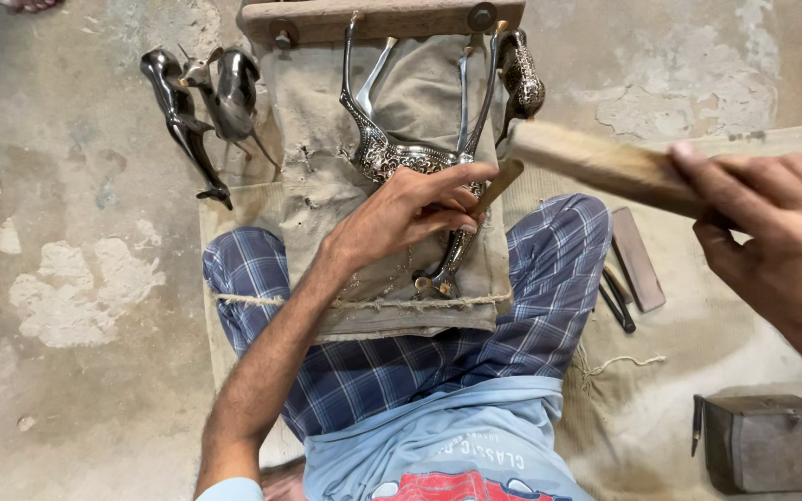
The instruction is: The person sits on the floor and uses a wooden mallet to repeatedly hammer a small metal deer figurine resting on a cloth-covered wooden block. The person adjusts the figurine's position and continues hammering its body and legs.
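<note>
Head view looks straight down at your lap, where a worn, dusty grey-beige canvas cloth [327, 139] hangs from a rough wooden bar [378, 17] at the top centre and drapes over your blue plaid trousers [549, 278]. On the cloth lies a slender silver metal deer figurine with a densely engraved body and smooth, polished legs [392, 153]. Your left hand [410, 209] presses on it at centre frame, fingers curled around a thin wooden-handled chisel [497, 184] set against the metal. Your right hand [772, 241], at the right edge, is closed tightly on a pale, coarse-grained wooden mallet [596, 160] raised above the cloth.

At upper left, two smooth, dark, glossy metal deer figurines [201, 102] lie on the cracked, patchy concrete floor [76, 278]. Right of your knee, a flat rectangular brown sharpening stone [638, 260] and dark slim tools [616, 301] rest on a coarse burlap mat [698, 343]. A dull grey metal box [772, 443] sits at lower right.
</note>
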